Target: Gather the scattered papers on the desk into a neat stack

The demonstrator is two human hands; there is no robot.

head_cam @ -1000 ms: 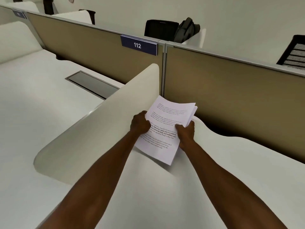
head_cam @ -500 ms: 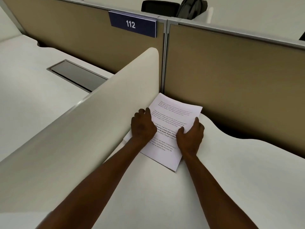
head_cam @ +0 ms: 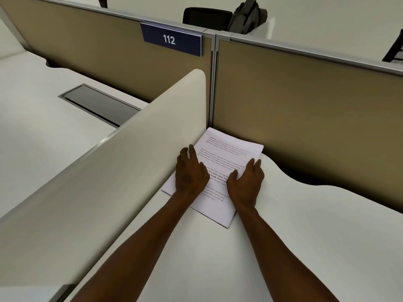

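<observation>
Both hands, left (head_cam: 190, 175) and right (head_cam: 246, 182), are lying flat, fingers apart, on the stack (head_cam: 222, 153); pushing toward twelve o'clock risks sheets buckling against the partition (head_cam: 305, 101).

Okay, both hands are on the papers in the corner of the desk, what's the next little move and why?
Probably nudge the edges square, then lift both hands off. The paper stack already lies flat on the desk in the corner by the white divider. The left hand and right hand rest on it with fingers nearly straight, and a lower sheet peeks out slightly at the near left edge.
</observation>
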